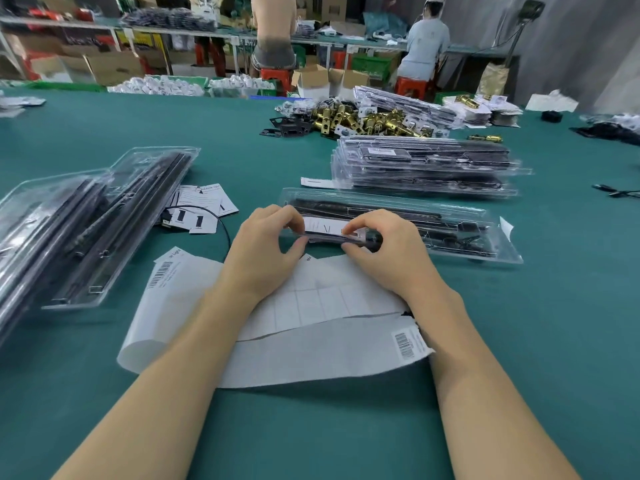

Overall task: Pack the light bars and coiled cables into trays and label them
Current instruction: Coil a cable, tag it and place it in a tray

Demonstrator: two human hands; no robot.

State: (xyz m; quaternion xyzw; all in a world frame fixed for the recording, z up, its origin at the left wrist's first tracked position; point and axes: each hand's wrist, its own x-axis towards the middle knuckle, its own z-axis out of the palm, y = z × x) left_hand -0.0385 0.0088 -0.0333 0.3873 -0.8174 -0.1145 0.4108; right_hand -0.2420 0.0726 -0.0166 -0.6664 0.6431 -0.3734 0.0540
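Two hands meet at the near left end of a clear tray [450, 233] lying across the green table [311, 438] at centre. The left hand [266, 251] and right hand [384, 251] each pinch, thumb against curled fingers, the near edge of the tray, where a white label [323, 225] sits on its top between the fingertips. Black light bars [367, 206] show through the tray's lid; whether a cable lies coiled inside is hard to tell.

At 6 o'clock from the hands, under both wrists, lie white backing sheets [311, 351] with barcode stickers at their corners. At 1 o'clock, just beyond the held tray, stands a stack [426, 166] of closed trays. At 9 o'clock, well apart, more trays [104, 220] holding black bars lie slanted in a loose pile. At 10 o'clock, near the hands, small printed cards [201, 206] lie scattered with a thin black cable [221, 220] curving past them. At 12 o'clock, far off, is a heap of brass parts [367, 121].
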